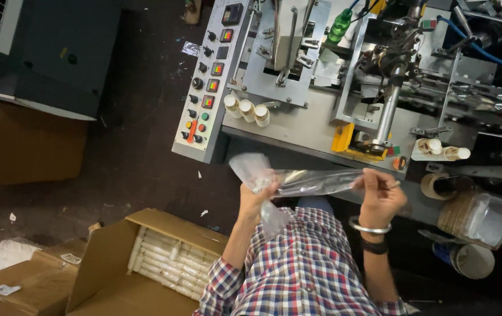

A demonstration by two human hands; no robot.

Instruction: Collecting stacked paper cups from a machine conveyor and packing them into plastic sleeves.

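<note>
Between your two hands, a clear plastic bag (298,182) stretches sideways, twisted into a long, thin band. Your left hand (258,196) has its grip closed around one end, and the loose plastic bunches up above that fist and hangs down below it, over your checked shirt (298,275). Your right hand (381,196) pinches the other end, fingers folded onto the film; a metal bangle (370,227) and a dark band (375,247) sit on that wrist.

Just beyond both hands stands a grey machine (321,111), its tabletop edge running close above the stretched bag. Above your left hand, a slanted control panel (204,99) carries small lit displays, knobs and coloured buttons. Right of the panel, three white paper cups (246,109) lie in a short row on the machine. Further off, above your right hand, two more pale cups (441,149) lie near a yellow bracket (343,137). A green bottle (340,26) stands at the far side, with blue hoses (485,50) curving to its right.

Below your left hand, an open cardboard box (145,263) holds long stacks of white cups (166,263) wrapped in plastic. Right of your right hand, a roll of tape (432,186) lies beside a stack of clear bags (479,216).
</note>
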